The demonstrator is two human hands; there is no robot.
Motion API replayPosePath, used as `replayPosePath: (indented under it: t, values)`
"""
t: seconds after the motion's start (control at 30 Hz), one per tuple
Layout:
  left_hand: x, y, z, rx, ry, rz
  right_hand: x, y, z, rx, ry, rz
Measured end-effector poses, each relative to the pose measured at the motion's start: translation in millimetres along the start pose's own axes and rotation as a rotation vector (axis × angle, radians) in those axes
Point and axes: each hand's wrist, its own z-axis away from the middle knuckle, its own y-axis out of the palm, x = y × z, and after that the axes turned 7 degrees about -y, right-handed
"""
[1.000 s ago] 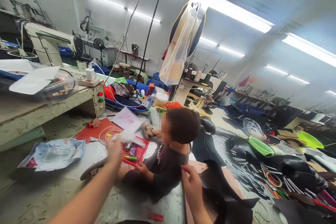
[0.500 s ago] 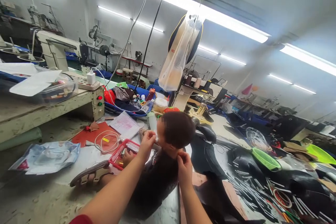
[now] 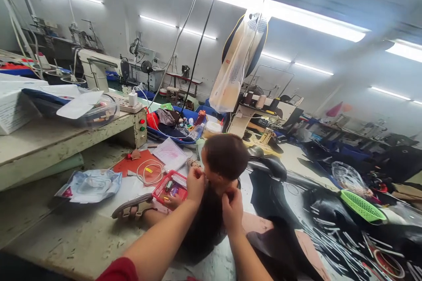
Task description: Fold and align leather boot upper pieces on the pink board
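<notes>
A small person (image 3: 226, 158) with short dark hair and dark clothes sits on the work table, head turned to the left. My left hand (image 3: 197, 183) is closed in a pinch beside the front of the person's head; what lies between its fingers is too small to make out. My right hand (image 3: 232, 204) is closed near the back of the person's neck, and its fingertips are partly hidden. One hand of the small person reaches into a red basket (image 3: 161, 187) of small items. A sandal (image 3: 133, 208) shows on the person's foot.
Left of the basket lie a white cable (image 3: 150, 171), an open notebook (image 3: 170, 153) and a pack of wipes (image 3: 92, 185). Black leather pieces (image 3: 268, 193) and a green basket (image 3: 362, 205) are on the right. A plastic bag (image 3: 231, 66) hangs above; sewing machines stand behind.
The view has swung left, so the scene sits further right. My left hand has come lower beside the person's head. The small person's head is tilted further down, and more of the red basket shows.
</notes>
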Motion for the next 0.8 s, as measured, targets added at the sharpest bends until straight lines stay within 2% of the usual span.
replayPosePath:
  t: [0.17, 0.27, 0.33, 0.4, 0.47, 0.57, 0.63, 0.67, 0.73, 0.8]
  values:
    - [-25, -31.0, 27, 0.081, -0.122, 0.036, 4, -12, 4, 0.03, -0.034, -0.049]
    - [-37, -44.9, 58, 0.193, -0.23, 0.066, 9, -26, 24, 0.049, -0.04, -0.098]
    - [-43, -44.6, 79, 0.281, -0.302, 0.055, 14, -34, 42, 0.147, -0.014, -0.242]
    - [-44, -35.5, 95, 0.35, -0.363, 0.014, 22, -41, 58, 0.294, 0.032, -0.439]
    - [-41, -19.9, 106, 0.389, -0.399, -0.053, 31, -51, 67, 0.336, 0.063, -0.5]
    - [-26, 9.2, 113, 0.433, -0.396, -0.218, 36, -73, 65, 0.182, 0.069, -0.282]
    - [-8, 30.2, 113, 0.535, -0.36, -0.437, 29, -96, 60, 0.069, 0.081, -0.129]
    - [4, 40.3, 112, 0.654, -0.356, -0.548, 22, -111, 59, 0.014, 0.092, -0.074]
    - [33, 56.4, 112, 0.964, -0.351, -0.723, 4, -145, 65, -0.116, 0.137, 0.03]
    - [65, 64.1, 114, 1.219, -0.344, -0.778, -20, -183, 84, -0.276, 0.23, 0.14]
